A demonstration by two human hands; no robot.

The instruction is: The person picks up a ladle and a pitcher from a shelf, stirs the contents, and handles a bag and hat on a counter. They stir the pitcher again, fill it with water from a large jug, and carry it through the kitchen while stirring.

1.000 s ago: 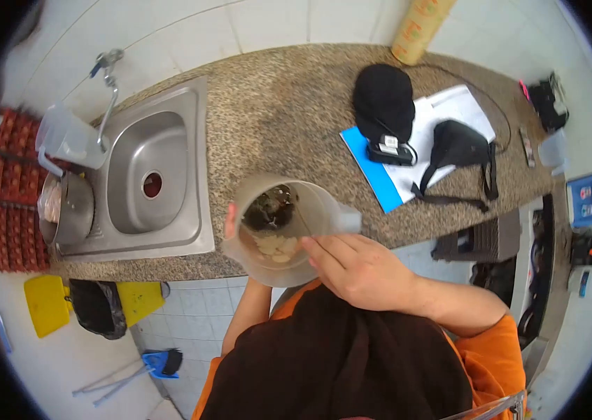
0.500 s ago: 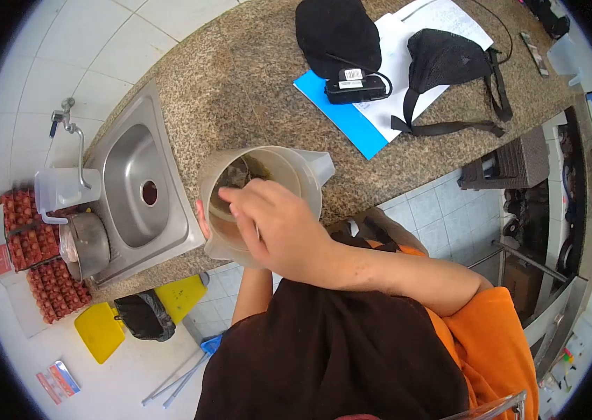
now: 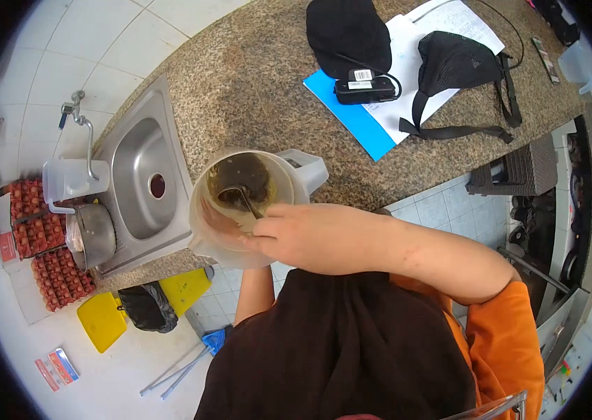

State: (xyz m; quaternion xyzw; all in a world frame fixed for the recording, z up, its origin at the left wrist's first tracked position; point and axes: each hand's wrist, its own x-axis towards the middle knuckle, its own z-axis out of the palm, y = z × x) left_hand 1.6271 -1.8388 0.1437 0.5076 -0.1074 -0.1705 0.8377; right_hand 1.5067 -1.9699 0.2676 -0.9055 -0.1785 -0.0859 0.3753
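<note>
A translucent plastic pitcher (image 3: 289,189) is tilted over the counter's front edge, its mouth facing me and its handle at the right. Dark matter lies at its bottom. My right hand (image 3: 303,238) is at the pitcher's mouth, fingers closed round the handle of a metal spoon (image 3: 248,203), whose bowl is down inside. Behind the pitcher's wall, my left hand (image 3: 220,222) shows faintly through the plastic on the lower left side; its fingers are mostly hidden.
Left of the pitcher is a steel sink (image 3: 143,175) with a tap (image 3: 88,140), a clear container (image 3: 75,180) and a metal pot (image 3: 93,236). Egg trays (image 3: 61,280) stand beyond. A black cap (image 3: 348,38), blue folder (image 3: 352,119) and black bag (image 3: 453,63) lie on the counter (image 3: 254,84).
My right hand has drawn back from over the pitcher's opening toward its near rim, and the spoon now shows. The pitcher's mouth is turned more toward me. The whole view has shifted slightly.
</note>
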